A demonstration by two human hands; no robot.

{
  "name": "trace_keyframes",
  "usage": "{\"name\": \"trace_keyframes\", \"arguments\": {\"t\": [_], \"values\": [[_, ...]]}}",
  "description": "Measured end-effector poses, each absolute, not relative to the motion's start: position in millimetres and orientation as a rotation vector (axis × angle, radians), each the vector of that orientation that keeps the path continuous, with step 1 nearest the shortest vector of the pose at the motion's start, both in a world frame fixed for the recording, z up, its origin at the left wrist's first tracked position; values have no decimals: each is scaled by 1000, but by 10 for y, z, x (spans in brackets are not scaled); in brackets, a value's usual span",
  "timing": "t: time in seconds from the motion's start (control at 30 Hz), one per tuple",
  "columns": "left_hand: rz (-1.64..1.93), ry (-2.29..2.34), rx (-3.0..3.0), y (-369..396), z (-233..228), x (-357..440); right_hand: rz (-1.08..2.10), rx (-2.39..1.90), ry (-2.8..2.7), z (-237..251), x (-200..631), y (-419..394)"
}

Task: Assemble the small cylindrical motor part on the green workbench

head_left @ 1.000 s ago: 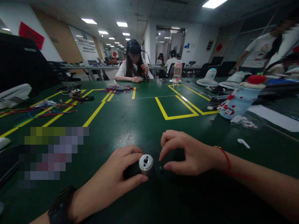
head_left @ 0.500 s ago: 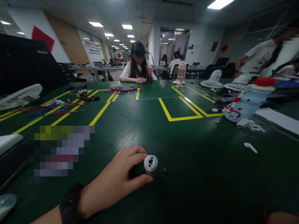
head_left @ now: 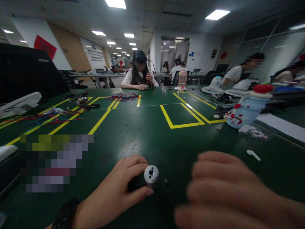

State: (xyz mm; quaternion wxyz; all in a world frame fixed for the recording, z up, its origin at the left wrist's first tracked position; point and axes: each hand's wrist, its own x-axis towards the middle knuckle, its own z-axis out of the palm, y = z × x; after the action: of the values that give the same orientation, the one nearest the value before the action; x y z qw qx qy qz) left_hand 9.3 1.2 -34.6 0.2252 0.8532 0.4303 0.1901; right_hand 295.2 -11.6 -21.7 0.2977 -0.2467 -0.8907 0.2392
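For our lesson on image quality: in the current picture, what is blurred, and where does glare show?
Head view: the right hand is blurred, by motion or focus I cannot tell, while the left hand and metal cylinder look sharper; head view: ceiling lights burn out white, and the green table carries a pale glare patch.

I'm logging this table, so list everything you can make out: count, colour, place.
Table: one, green, across the view
Metal cylinder: one, silver, front middle
Small part: one, dark, right of metal cylinder
Earbud: one, white, right
Red-topped bottle: one, light blue, right
Pink-topped bottle: one, pinkish, far edge
Wires: many, multicoloured, far and left
Fans: two, white, far right
Paper: one sheet, white, right
Tape: several strips, yellow, on table
Panel: one, black, far left
People: at least five, mostly white tops, beyond table
Watch: one, black, left wrist
Left hand: one, around metal cylinder
Right hand: one, blurred, front right
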Motion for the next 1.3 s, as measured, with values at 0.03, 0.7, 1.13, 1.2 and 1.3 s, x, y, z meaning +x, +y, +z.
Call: {"name": "trace_keyframes", "arguments": {"t": [0.03, 0.7, 1.13, 1.2, 1.3], "values": [[525, 1183, 2353, 12, -352, 104, 634, -707, -2439, -76, 2809, 8], [543, 1155, 2390, 389, -431, -144, 643, -636, -2496, 33, 2050, 640], [544, 1154, 2392, 355, -381, 85, 1234, -682, -2200, 146, 2372, 759], [521, 1162, 2382, 370, -356, 84, 1294, -776, -2010, 105, 2432, 911], [480, 1166, 2367, 396, -318, 98, 1203, -1054, -1870, -46, 2521, 1148]]}}
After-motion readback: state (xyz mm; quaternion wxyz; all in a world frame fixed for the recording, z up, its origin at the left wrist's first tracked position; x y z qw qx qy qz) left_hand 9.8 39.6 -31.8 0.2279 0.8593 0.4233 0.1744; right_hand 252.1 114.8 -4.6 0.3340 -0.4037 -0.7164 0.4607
